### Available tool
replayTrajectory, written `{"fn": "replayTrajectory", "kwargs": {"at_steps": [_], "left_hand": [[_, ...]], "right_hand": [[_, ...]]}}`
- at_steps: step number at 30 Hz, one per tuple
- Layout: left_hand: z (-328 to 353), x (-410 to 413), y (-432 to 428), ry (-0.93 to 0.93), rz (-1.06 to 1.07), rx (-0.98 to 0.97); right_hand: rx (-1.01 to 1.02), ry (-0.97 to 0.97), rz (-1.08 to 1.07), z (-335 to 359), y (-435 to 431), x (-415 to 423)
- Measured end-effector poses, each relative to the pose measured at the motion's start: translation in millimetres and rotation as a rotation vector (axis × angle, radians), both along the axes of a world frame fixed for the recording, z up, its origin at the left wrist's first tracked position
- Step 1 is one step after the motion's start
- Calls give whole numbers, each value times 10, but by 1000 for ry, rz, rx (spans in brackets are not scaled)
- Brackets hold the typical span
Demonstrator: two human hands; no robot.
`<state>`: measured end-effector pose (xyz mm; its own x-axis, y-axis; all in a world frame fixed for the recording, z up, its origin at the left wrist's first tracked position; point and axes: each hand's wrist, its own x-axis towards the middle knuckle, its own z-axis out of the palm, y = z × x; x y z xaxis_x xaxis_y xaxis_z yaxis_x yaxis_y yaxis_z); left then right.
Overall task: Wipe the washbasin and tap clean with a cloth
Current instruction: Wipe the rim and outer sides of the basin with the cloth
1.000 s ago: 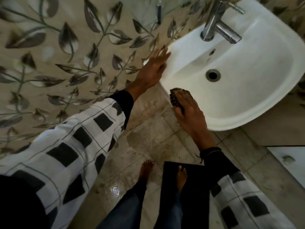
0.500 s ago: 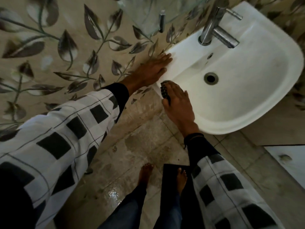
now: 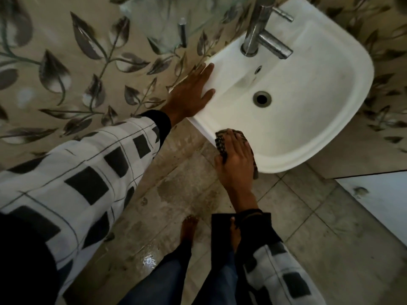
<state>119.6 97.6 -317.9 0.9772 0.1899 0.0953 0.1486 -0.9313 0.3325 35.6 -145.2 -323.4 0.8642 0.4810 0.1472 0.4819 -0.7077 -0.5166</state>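
Note:
A white washbasin (image 3: 330,119) hangs on the wall at the upper right, with a dark drain hole (image 3: 261,98) in its bowl. A steel tap (image 3: 262,34) stands on its back ledge. My right hand (image 3: 236,164) presses a dark checked cloth (image 3: 221,143) onto the basin's near left rim; most of the cloth is hidden under the hand. My left hand (image 3: 191,93) lies flat, fingers spread, on the basin's back left corner by the wall.
A leaf-patterned tiled wall (image 3: 72,69) runs along the left. A glass shelf (image 3: 163,20) with a metal peg juts out above the basin. The tiled floor (image 3: 182,190) is wet. My bare feet stand by a dark mat (image 3: 220,230). A white panel (image 3: 378,201) lies at right.
My right hand has slid the cloth along the basin's near rim, away from the wall corner. The left hand has stayed on the back left corner.

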Motion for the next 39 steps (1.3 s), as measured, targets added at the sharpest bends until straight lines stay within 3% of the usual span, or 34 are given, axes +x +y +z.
{"fn": "replayTrajectory", "kwargs": {"at_steps": [3, 7, 9, 13, 18, 24, 29, 33, 39], "left_hand": [[1, -7, 0, -3, 0, 1], [26, -4, -19, 19, -3, -5], [19, -7, -13, 28, -4, -1], [30, 0, 11, 37, -7, -23], [83, 51, -27, 71, -98, 16], [126, 148, -99, 84, -73, -27], [39, 156, -142, 81, -25, -18], [-4, 151, -119, 6, -27, -5], [-42, 180, -72, -30, -48, 17]], "right_hand": [[-3, -16, 13, 1, 115, 28], [-8, -129, 47, -96, -555, -32], [-36, -141, -9, -140, -805, -52], [21, -100, -191, -154, -486, -141], [45, -143, -112, -193, -902, -73], [71, 9, -393, -135, -978, 17], [25, 71, -347, 24, -1032, -49], [8, 118, -487, 42, -971, 206], [96, 168, -620, -55, -745, -45]]}}
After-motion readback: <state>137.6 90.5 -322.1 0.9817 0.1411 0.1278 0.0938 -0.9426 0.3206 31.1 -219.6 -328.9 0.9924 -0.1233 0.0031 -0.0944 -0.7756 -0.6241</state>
